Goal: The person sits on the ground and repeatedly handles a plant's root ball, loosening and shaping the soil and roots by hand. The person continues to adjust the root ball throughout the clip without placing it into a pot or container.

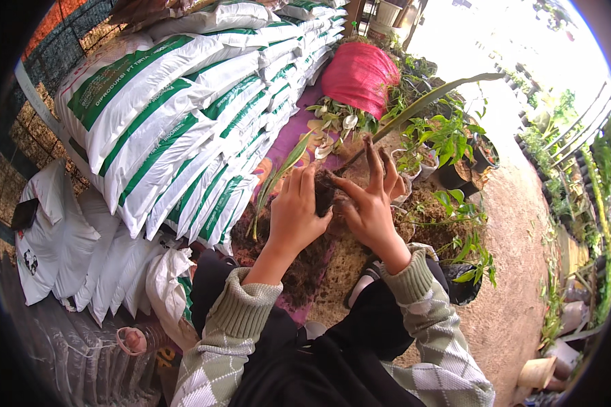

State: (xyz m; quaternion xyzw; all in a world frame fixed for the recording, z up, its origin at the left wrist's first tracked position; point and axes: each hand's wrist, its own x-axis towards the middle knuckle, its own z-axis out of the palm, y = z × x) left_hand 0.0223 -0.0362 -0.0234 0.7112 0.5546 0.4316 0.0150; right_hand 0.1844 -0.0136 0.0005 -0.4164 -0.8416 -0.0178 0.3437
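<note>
A dark clump of soil is held between my two hands, in front of my knees. Fingers of my left hand wrap round its left side. My right hand has its index finger and thumb against the right side, while other fingers stand spread and soil-stained. A long green leaf reaches up and right from behind the hands; its stem seems to run to the clump, but the join is hidden. Another narrow-leaved plant leans left of my left hand. Loose dark soil lies below my hands.
White and green sacks are stacked at the left. A red-pink sack stands ahead, above a purple sheet. Potted plants line the right side, with a black pot beside my right knee. Brown ground extends rightward.
</note>
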